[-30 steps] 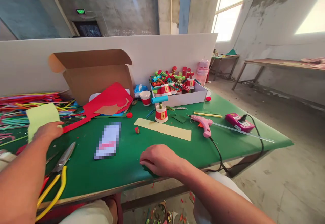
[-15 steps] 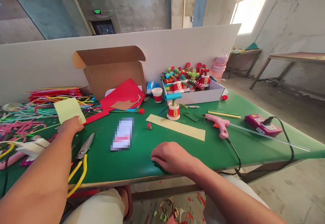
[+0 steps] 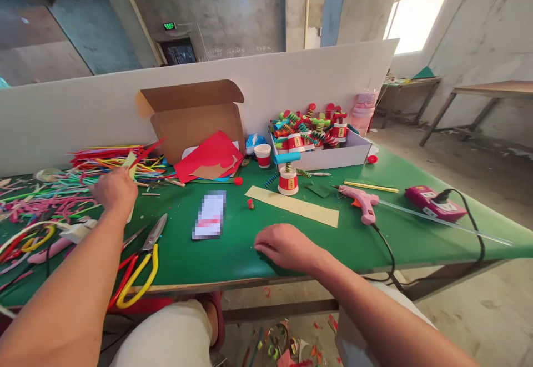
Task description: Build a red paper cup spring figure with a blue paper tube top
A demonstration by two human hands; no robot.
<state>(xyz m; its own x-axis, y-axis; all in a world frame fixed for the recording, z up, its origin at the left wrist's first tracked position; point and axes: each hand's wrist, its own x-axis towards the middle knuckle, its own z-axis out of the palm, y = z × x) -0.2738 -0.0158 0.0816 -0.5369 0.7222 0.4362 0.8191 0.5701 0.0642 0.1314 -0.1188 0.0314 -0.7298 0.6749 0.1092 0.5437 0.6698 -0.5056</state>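
Note:
My left hand [image 3: 114, 192] is closed on a pale yellow paper sheet [image 3: 130, 161], seen nearly edge-on, and a red paper strip [image 3: 147, 153] sticks out beside it. My right hand [image 3: 283, 246] rests on the green table with its fingers curled and nothing showing in them. Beyond it lie a long pale yellow paper strip [image 3: 297, 207] and a small red coiled paper piece [image 3: 250, 204]. A red and white paper-cup figure [image 3: 288, 181] stands behind the strip, with a blue tube on top and springy paper arms. Scissors [image 3: 144, 264] with yellow handles lie near my left forearm.
A white box [image 3: 328, 159] full of similar figures stands at the back. To the right are a pink glue gun [image 3: 361, 203] and a magenta power socket [image 3: 435, 203]. Pipe cleaners [image 3: 54, 206] heap up at left. An open cardboard box [image 3: 195, 128] and a paper cup [image 3: 263, 156] stand behind.
My left hand has moved a little farther forward, turning the yellow sheet edge-on and lifting the red strip off the table. My right hand has stayed in place. The view has shifted slightly left.

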